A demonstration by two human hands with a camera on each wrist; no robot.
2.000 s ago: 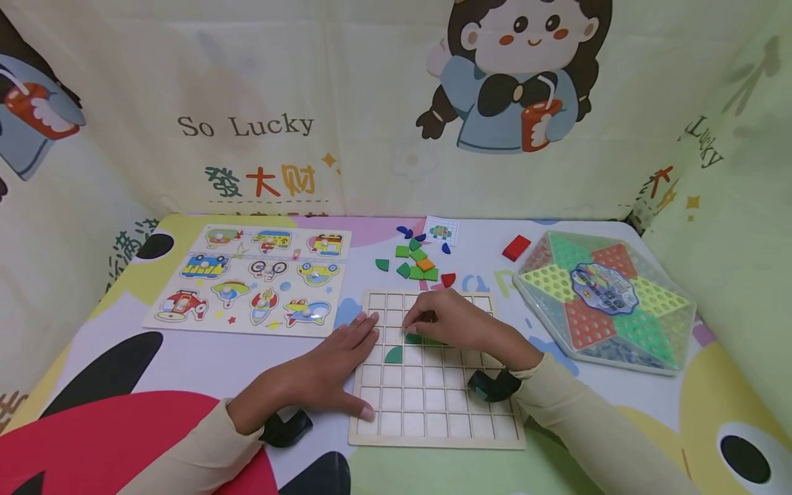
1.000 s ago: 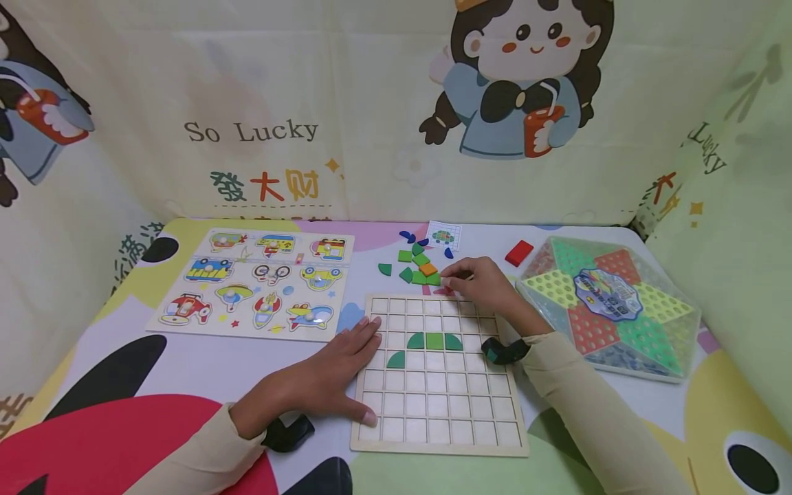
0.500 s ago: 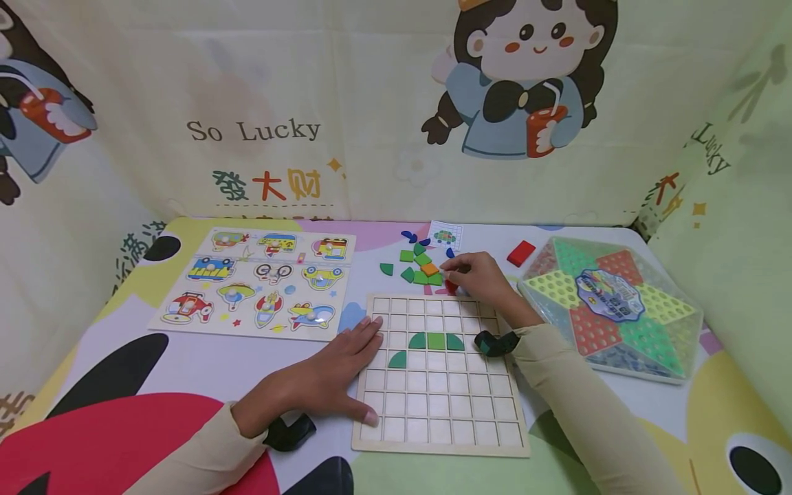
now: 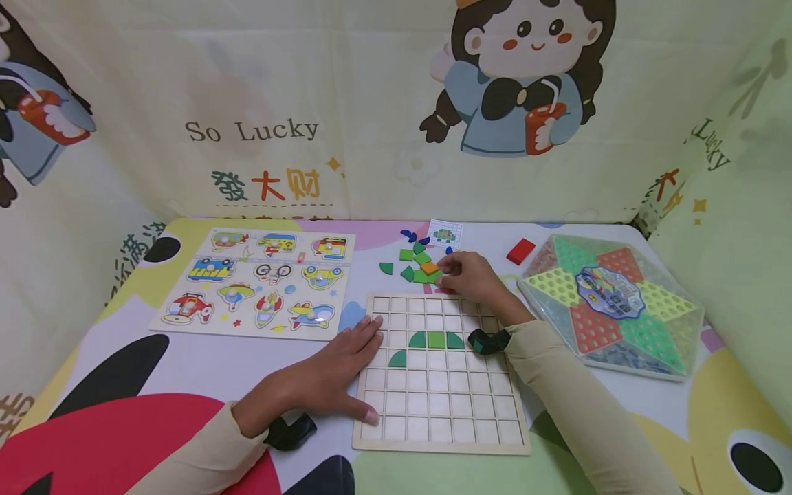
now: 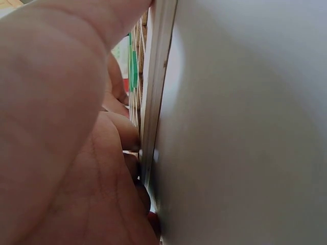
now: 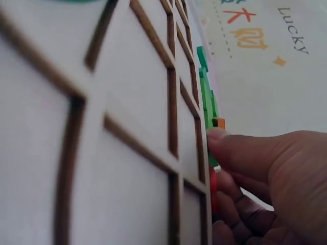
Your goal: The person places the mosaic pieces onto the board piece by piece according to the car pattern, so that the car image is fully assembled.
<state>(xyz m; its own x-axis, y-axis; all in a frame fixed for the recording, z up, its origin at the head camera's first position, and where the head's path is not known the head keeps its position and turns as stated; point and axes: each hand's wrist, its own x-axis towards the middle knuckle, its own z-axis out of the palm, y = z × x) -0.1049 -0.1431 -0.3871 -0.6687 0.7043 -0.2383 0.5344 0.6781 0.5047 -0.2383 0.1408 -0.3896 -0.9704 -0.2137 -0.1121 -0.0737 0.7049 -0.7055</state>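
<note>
My left hand [image 4: 331, 378] lies with straight fingers along the left edge of a wooden grid board [image 4: 436, 405]. On the board, a green square tile [image 4: 436, 339] sits between two green quarter-round tiles, with another quarter-round tile [image 4: 399, 358] lower left. Beyond the board's far edge, my right hand [image 4: 476, 278] reaches into a small pile of tiles, thumb and fingertips right at a green tile [image 6: 211, 148] and close to an orange tile [image 4: 429, 267]. I cannot tell whether it pinches the green tile. A red tile [image 6: 213, 189] shows under the right hand's fingers.
Several dark blue tiles [image 4: 424, 240] lie behind the green ones, beside a small pattern card [image 4: 444, 235]. At left is a vehicle puzzle board [image 4: 254, 282]. To the right stand a red block [image 4: 521, 251] and a hexagonal game box [image 4: 609, 309].
My right hand has left the tiles on the board and moved to the pile beyond it, lately shifting slightly left there. The left hand has kept its place.
</note>
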